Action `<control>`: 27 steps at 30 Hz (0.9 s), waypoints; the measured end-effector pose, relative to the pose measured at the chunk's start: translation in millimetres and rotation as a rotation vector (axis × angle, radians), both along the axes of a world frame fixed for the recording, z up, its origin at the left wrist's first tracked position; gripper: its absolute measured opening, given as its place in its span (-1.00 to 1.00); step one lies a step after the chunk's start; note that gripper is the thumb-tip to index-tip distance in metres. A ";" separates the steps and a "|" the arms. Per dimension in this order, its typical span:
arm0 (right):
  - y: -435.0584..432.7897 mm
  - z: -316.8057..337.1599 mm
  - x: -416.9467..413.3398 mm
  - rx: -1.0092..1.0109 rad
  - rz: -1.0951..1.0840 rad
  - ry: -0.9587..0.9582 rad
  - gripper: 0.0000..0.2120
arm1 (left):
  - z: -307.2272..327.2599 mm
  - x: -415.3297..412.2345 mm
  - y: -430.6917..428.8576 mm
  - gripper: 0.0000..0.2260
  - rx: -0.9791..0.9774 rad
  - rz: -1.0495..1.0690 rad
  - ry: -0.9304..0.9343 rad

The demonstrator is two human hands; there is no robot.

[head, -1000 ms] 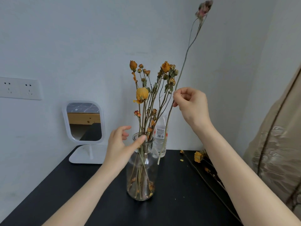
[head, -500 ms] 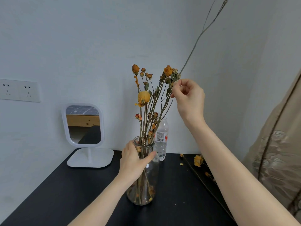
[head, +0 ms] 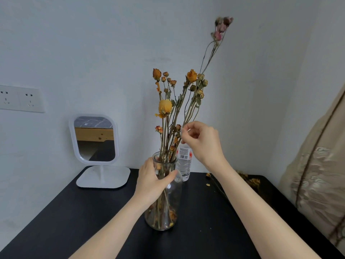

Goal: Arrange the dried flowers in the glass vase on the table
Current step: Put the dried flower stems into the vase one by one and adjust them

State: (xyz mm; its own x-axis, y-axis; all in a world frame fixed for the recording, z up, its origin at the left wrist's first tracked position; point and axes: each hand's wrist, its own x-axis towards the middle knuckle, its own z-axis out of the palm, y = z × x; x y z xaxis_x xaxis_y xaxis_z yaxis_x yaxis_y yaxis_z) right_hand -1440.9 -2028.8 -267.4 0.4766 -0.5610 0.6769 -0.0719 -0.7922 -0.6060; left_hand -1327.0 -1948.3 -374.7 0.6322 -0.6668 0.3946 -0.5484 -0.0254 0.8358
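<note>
At frame centre the left hand (head: 152, 181) gripped the glass vase (head: 169, 212) by its neck; just above, the right hand (head: 202, 141) pinched a tall pink-tipped stem (head: 210, 53) beside the yellow dried flowers (head: 165, 107).

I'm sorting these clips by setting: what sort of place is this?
Likely a bedroom or dorm room: a stand mirror on a black table, wall sockets, and seemingly a wooden bed frame reflected in it.
</note>
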 end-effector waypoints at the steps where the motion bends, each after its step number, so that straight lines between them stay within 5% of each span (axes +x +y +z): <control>1: 0.2 -4.0 0.1 0.000 0.003 0.025 -0.92 | -0.1 0.0 0.2 -0.53 -0.005 -0.002 0.000; 10: 1.7 -29.0 0.7 -0.030 0.026 0.392 -0.88 | -2.8 0.6 0.0 -0.53 -0.027 -0.020 0.018; 19: 2.8 -20.3 6.0 0.077 0.003 0.219 -0.86 | -4.3 2.4 -1.8 -0.51 -0.026 -0.022 0.031; 27: 5.3 -32.5 9.3 0.131 0.006 0.319 -0.92 | -5.1 2.8 -2.0 -0.56 -0.051 -0.041 0.033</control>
